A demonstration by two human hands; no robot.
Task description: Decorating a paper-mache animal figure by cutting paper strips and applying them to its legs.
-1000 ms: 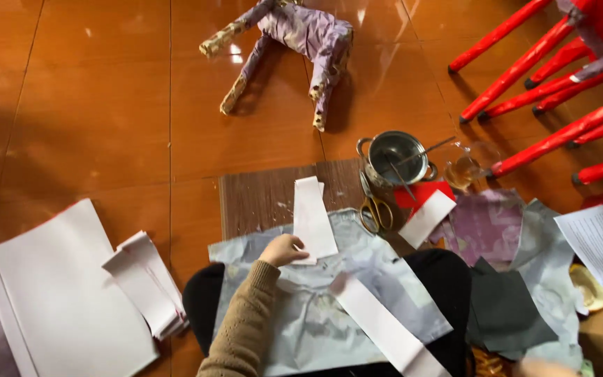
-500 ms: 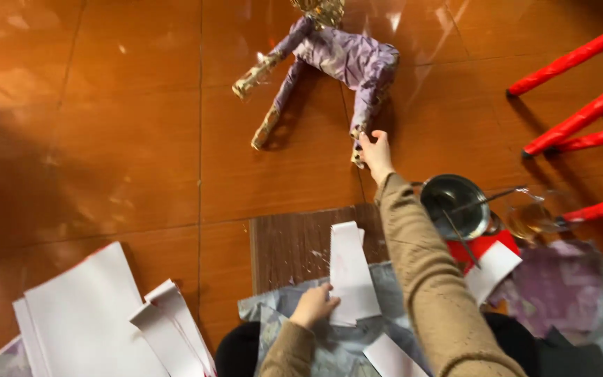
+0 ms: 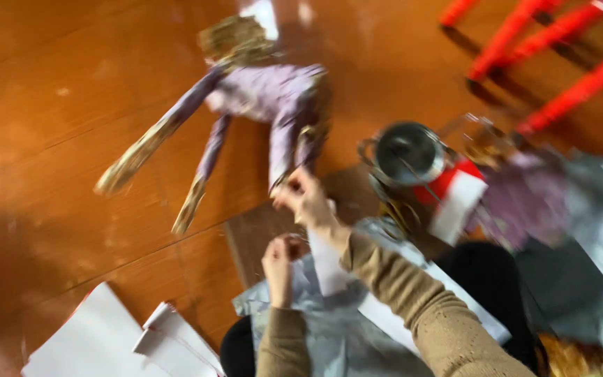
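A four-legged figure [image 3: 266,94] wrapped in purple paper, with straw-coloured feet and head, lies on the orange floor. My right hand [image 3: 305,199] reaches forward and closes on the end of one of its legs. My left hand [image 3: 278,265] rests curled on a crumpled grey sheet [image 3: 329,335] in my lap. It lies at the left edge of a white paper strip [image 3: 326,269]. Blur hides whether it grips the strip.
A small metal pot [image 3: 406,153] stands to the right, next to a red and white item [image 3: 455,195] and purple paper [image 3: 525,202]. Red stool legs [image 3: 560,42] fill the top right. White sheets [image 3: 106,342] lie bottom left, near a brown board [image 3: 256,237].
My right hand came into view, reached out to the figure's leg and now holds it nearer to me. The view has moved in closer. My left hand stays by the white strip.
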